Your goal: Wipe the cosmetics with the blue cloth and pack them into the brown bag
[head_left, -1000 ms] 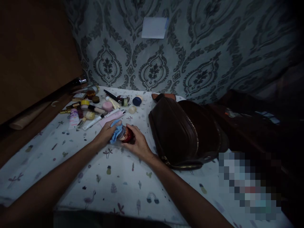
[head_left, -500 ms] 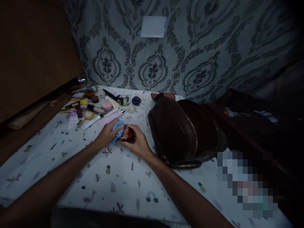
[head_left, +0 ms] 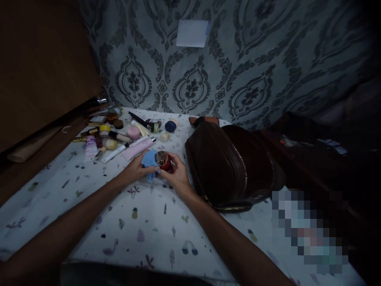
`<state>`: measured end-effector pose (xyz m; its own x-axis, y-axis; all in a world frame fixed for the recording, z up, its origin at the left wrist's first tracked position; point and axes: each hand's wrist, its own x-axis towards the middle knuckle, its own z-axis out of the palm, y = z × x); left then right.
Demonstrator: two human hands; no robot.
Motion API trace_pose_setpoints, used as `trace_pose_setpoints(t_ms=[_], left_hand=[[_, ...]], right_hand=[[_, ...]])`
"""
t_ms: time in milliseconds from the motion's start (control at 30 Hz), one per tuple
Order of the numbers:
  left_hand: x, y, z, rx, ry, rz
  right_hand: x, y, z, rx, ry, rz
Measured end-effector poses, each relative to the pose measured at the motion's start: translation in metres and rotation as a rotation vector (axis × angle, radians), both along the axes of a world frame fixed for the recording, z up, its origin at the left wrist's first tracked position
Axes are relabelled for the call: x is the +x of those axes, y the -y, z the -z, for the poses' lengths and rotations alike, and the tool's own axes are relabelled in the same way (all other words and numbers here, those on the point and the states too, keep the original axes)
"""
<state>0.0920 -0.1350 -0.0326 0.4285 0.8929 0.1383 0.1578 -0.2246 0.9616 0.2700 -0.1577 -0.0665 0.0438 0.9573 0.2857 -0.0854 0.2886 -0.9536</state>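
Observation:
A small red jar with a shiny gold-coloured lid is held above the printed tablecloth, its lid turned up. My right hand grips it from the right, fingers behind and thumb in front. In my left hand a light blue cloth is bunched between fingers and thumb, against the left side of the jar. Just beyond my left hand lies a pink tube. Part of the jar's red body is hidden by my right fingers.
Several cosmetics lie at the back left, among them a pink round jar and a dark blue lid. A dark brown leather bag stands close to my right hand. The patterned wall closes off the back; a wooden panel rises at left.
The jar has been turned so its gold lid now shows upward. My right hand has shifted slightly right, and the blue cloth has moved to the jar's left side.

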Motion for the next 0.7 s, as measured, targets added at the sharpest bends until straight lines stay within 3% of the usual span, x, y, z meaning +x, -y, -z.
trace_pose_setpoints(t_ms=[200, 433, 700], left_hand=[[0.001, 0.004, -0.005, 0.104, -0.14, -0.108], [0.004, 0.009, -0.008, 0.179, -0.154, -0.052], [0.004, 0.015, -0.006, 0.353, -0.358, -0.146]], right_hand=[[-0.002, 0.001, 0.0, 0.021, 0.047, 0.052], [0.001, 0.001, 0.0, 0.063, 0.136, 0.132], [0.001, -0.001, 0.003, 0.111, 0.228, 0.211]])
